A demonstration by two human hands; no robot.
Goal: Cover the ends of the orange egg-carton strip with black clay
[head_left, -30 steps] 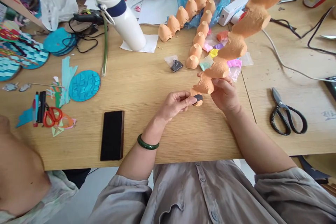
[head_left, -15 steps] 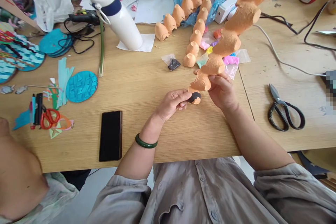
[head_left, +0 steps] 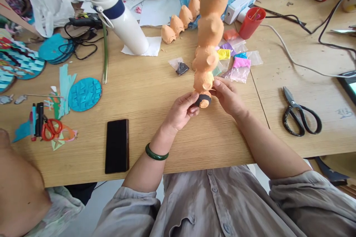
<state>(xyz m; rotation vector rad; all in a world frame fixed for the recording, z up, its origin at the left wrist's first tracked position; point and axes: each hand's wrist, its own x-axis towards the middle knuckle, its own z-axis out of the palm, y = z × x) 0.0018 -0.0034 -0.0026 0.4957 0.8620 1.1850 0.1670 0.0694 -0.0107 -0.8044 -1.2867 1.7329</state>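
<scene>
A long orange chain of egg-carton cups stands nearly upright over the wooden table, its lowest cup resting near the table top. My right hand grips that bottom end from the right. My left hand pinches a band of black clay wrapped on the lowest cup. A green bangle circles my left wrist. A second row of orange cups lies behind the chain, partly hidden by it.
Small bags of coloured clay and a bag of black clay lie behind my hands. Black scissors lie right, a black phone left, a white bottle and red cup farther back. Another person's arm fills the lower left corner.
The cup chain swung from leaning right to nearly upright. My hands stayed at its bottom end, left fingers still on the black clay.
</scene>
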